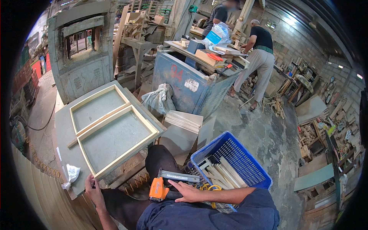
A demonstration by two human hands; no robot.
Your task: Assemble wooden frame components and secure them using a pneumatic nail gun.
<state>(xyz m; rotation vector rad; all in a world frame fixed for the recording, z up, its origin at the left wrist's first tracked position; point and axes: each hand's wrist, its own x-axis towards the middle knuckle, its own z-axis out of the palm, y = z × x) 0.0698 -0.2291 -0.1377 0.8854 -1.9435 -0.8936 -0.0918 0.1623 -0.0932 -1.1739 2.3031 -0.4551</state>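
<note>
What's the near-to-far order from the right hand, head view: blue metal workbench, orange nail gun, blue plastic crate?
From the right hand:
1. Orange nail gun, touching, left
2. Blue plastic crate, ahead and right
3. Blue metal workbench, farther ahead

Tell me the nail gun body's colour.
The nail gun has an orange body, seen in the head view.

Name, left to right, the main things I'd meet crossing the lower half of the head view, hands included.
Crumpled white bag, left hand, orange nail gun body, right hand, blue plastic basket, pale green board. The wooden frame is left out, since it overlaps the left hand's span.
</note>
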